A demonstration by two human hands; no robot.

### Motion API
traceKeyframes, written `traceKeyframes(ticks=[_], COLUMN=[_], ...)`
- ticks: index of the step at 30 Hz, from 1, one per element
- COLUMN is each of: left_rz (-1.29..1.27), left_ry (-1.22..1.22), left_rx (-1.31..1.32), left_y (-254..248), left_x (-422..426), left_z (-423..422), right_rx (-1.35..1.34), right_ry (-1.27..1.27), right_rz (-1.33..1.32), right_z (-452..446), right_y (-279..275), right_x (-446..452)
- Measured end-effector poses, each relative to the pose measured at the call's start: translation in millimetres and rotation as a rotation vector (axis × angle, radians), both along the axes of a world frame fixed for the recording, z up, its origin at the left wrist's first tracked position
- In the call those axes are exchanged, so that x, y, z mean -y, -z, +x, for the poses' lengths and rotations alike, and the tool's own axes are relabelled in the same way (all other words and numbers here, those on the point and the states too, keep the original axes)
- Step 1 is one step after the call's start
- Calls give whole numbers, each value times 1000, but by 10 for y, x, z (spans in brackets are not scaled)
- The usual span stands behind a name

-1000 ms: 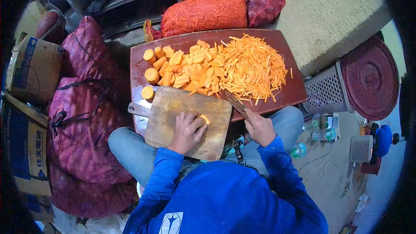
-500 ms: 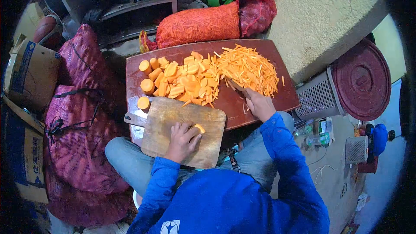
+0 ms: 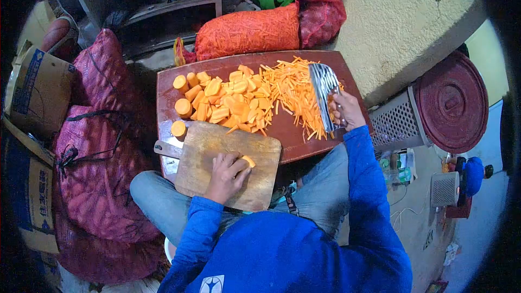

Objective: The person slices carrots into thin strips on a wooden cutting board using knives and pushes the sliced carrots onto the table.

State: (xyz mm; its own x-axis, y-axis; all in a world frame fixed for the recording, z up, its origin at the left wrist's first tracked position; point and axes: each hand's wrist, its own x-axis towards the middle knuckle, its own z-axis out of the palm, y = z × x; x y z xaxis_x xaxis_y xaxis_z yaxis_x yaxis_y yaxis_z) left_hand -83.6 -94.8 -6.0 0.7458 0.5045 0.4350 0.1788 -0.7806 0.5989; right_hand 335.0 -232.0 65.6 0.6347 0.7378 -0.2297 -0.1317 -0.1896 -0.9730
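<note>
My left hand (image 3: 227, 176) rests on the wooden cutting board (image 3: 190, 163), its fingers curled over a small carrot piece (image 3: 248, 161). In my right hand (image 3: 347, 109) is a broad-bladed kitchen knife (image 3: 322, 93), its shiny blade over the right part of the pile of carrot sticks (image 3: 290, 84). Left of the sticks lies a heap of carrot slices (image 3: 236, 100). Several thick carrot chunks (image 3: 183, 108) stand along the left side of the red-brown table (image 3: 296, 146). The board overlaps the table's near edge and sits above my lap.
A red mesh sack of cut carrot (image 3: 247, 31) lies behind the table. Large purple mesh sacks (image 3: 108, 179) and cardboard boxes (image 3: 40, 92) crowd the left. On the right are a wall corner (image 3: 396, 32) and a grey basket (image 3: 399, 125) with a dark red lid (image 3: 453, 103).
My right hand has moved right and slightly up with the knife, from the left edge of the carrot sticks to their right side. The sticks have shifted and spread nearer me. My left hand stays put.
</note>
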Motion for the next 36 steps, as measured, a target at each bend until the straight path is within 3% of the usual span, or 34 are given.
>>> traceKeyframes(ticks=[2, 3, 5, 7, 9, 11, 13, 14, 15, 17, 20, 27, 31, 33, 35, 36], left_rz=[2, 1, 1, -1, 0, -2, -14, -13, -37, -54, -52, 164, 265, 432, 416, 314], left_ry=[-3, 1, 6, 3, 2, -1, -6, -2, -15, -19, -70, 142, 160, 64, 66, 131], left_rx=[6, -1, -9, -28, -20, -14, 15, 8, 18, 19, 57, 137, -39, -127, -153, -45], left_y=[-10, -14, -18, -24, 7, 40, 55, 71, 87, 48, -186, -673, -427, -317, -276, -324], left_x=[-4, -6, -2, 0, -7, -6, -10, -15, -20, -39, -52, -203, -468, -622, -573, -455], left_z=[4, 2, -4, -5, 5, 8, 13, 20, 32, 72, 248, 1296, 2023, 2277, 2344, 2301], right_rx=[-376, -376, -790, -816, -701, -154, 518, 890, 1030, 1195, 1325, 1526, 1602, 1601, 1637, 1632], right_ry=[-38, -39, -21, -20, -154, -23, -89, -45, -111, -232, -267, -320, -318, -310, -345, -337], right_rz=[264, 263, 506, 500, 425, 86, -158, -35, 13, -149, -186, -165, -198, -214, -293, -297], right_z=[182, 235, 291, 161, -41, -465, -778, -931, -1055, -1264, -1401, -1532, -1455, -1427, -1398, -1361], right_y=[151, 244, 400, 360, 304, -15, -21, 114, 114, 83, 151, -97, -112, -69, -18, 29], right_x=[104, 138, 194, 225, 275, 266, 246, 246, 258, 313, 394, 500, 541, 578, 611, 610])
